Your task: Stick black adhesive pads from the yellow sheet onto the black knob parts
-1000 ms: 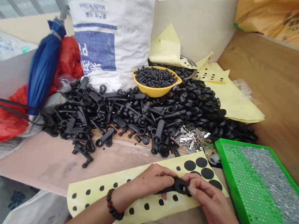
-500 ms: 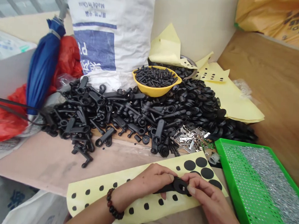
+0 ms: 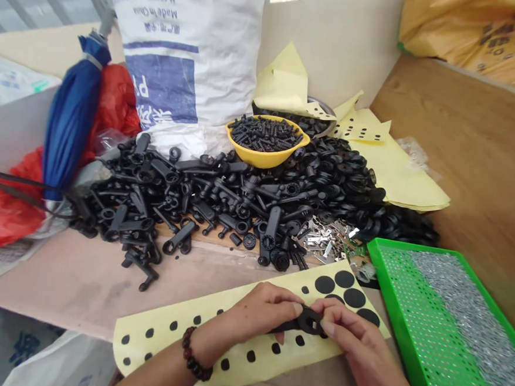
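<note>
My left hand (image 3: 263, 311), with a beaded bracelet at the wrist, grips a black plastic crank handle (image 3: 308, 320) over the table. The handle's round end, with a hole in it, faces up. At that end my right hand (image 3: 349, 329) closes its thumb and fingers on the rim; whether a small piece is pinched there I cannot make out. Beneath both hands lies a yellow sticker sheet (image 3: 176, 343) with rows of small black dots. Larger black round stickers (image 3: 344, 279) sit at its right end.
Heaped black plastic parts (image 3: 222, 196) fill the table's back. On them stands a yellow bowl (image 3: 266, 158) of black ribbed pieces. Metal clips (image 3: 327, 239) lie in front. A green tray (image 3: 410, 339) of small metal parts is at right, a white sack (image 3: 223, 49) behind.
The view has shifted slightly. Both hands stay on the crank handle in nearly the same pose.
</note>
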The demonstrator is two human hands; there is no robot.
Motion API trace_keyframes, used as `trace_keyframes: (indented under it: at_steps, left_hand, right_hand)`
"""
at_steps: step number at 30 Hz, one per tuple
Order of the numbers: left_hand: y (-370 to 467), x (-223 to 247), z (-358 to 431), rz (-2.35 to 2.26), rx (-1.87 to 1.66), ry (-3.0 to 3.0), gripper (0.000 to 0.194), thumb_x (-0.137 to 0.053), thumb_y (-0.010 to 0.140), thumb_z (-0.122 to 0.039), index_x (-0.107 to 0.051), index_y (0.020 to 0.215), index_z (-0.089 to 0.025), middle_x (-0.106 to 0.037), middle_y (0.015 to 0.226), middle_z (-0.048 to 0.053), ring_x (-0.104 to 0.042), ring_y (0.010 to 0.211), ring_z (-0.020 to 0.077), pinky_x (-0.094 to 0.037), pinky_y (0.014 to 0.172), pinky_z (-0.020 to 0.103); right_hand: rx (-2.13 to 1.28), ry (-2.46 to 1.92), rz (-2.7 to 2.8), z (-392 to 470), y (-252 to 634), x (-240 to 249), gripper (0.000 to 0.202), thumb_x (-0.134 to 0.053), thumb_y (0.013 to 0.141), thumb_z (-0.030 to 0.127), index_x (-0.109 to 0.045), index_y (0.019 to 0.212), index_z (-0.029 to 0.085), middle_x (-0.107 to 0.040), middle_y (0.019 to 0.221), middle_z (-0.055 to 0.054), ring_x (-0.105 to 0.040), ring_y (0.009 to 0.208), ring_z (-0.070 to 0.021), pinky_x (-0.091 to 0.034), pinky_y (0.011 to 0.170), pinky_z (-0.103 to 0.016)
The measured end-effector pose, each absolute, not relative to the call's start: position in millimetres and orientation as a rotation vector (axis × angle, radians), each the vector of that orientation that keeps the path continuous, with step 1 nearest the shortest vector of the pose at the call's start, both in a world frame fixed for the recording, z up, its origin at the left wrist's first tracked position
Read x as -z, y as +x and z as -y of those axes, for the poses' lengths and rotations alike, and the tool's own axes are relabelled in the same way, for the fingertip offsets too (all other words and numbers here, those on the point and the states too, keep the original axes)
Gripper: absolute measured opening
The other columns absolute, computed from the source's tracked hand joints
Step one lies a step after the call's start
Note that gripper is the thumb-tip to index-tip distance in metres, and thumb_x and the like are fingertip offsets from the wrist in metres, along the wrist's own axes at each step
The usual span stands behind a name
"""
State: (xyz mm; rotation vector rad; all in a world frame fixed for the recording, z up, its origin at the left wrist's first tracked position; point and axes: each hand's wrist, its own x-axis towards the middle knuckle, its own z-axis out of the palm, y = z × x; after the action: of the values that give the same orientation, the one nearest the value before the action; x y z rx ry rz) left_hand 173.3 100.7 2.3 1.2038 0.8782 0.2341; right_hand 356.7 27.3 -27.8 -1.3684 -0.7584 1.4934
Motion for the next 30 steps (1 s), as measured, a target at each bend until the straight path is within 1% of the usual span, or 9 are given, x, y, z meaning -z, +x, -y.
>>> trace_keyframes:
  at_steps: [5,9,15,20,26,28,30]
  left_hand:
    - [173.0,-5.4,-100.4,-0.881,-0.234,1.207,0.036,-0.054,0.082,-0.039,-0.074,0.098,-0.014,-0.061,0.073,0.002,-0.05,0.052,0.0095,-0.044,0.051,0.02]
    - [173.0,-4.8,-100.2,-0.872,-0.229,1.205,0.034,-0.057,0.08,-0.038,-0.074,0.101,-0.016,-0.061,0.073,0.002,-0.05,0.05,0.0089,-0.041,0.048,0.019]
    - [176.1,-7.7,-99.9,-0.892,-0.238,1.223,0.032,-0.059,0.076,-0.034,-0.074,0.097,-0.015,-0.056,0.064,0.0,-0.047,0.048,0.009,-0.04,0.046,0.019]
    - [177.6,-10.4,-98.4,-0.923,-0.238,1.262,0.027,-0.058,0.075,-0.026,-0.073,0.093,-0.013,-0.052,0.059,-0.002,-0.045,0.044,0.0078,-0.037,0.044,0.018]
    - [178.8,-8.6,-96.2,-0.997,-0.223,1.354,0.024,-0.057,0.074,-0.025,-0.07,0.091,-0.014,-0.05,0.054,-0.005,-0.047,0.042,0.0086,-0.033,0.041,0.018]
    - [180.4,-9.3,-95.7,-1.039,-0.205,1.38,0.025,-0.061,0.073,-0.027,-0.069,0.092,-0.014,-0.052,0.054,-0.004,-0.05,0.043,0.0096,-0.032,0.041,0.018]
    - [181.9,-9.6,-95.0,-1.061,-0.215,1.422,0.027,-0.066,0.072,-0.034,-0.07,0.091,-0.014,-0.053,0.055,-0.004,-0.05,0.044,0.0102,-0.032,0.042,0.018]
  right_hand:
    - [-1.499,-1.355,0.765,-25.5,357.9,30.2,0.026,-0.075,0.07,0.038,-0.059,0.057,0.022,-0.062,0.09,-0.002,-0.051,0.086,-0.0215,-0.038,0.074,-0.026]
    - [-1.494,-1.355,0.786,-26.7,357.0,29.8,0.026,-0.074,0.07,0.039,-0.059,0.057,0.022,-0.063,0.089,-0.002,-0.051,0.087,-0.0222,-0.039,0.074,-0.026]
    - [-1.457,-1.357,0.815,-26.8,355.4,29.1,0.027,-0.073,0.072,0.039,-0.058,0.058,0.022,-0.061,0.088,-0.003,-0.052,0.087,-0.0221,-0.04,0.074,-0.026]
    - [-1.419,-1.387,0.853,-25.6,355.8,29.8,0.027,-0.071,0.073,0.039,-0.057,0.057,0.022,-0.061,0.087,-0.003,-0.053,0.083,-0.0217,-0.041,0.069,-0.026]
    - [-1.306,-1.463,0.998,-29.5,354.7,21.9,0.025,-0.07,0.069,0.038,-0.058,0.054,0.022,-0.063,0.079,-0.006,-0.057,0.079,-0.0241,-0.044,0.067,-0.029]
    - [-1.275,-1.485,1.05,-31.5,353.8,18.8,0.025,-0.07,0.068,0.037,-0.058,0.053,0.022,-0.063,0.075,-0.005,-0.058,0.075,-0.0234,-0.044,0.064,-0.029]
    - [-1.262,-1.497,1.073,-32.2,353.9,16.9,0.025,-0.069,0.069,0.038,-0.058,0.053,0.022,-0.062,0.073,-0.004,-0.057,0.072,-0.0224,-0.044,0.062,-0.029]
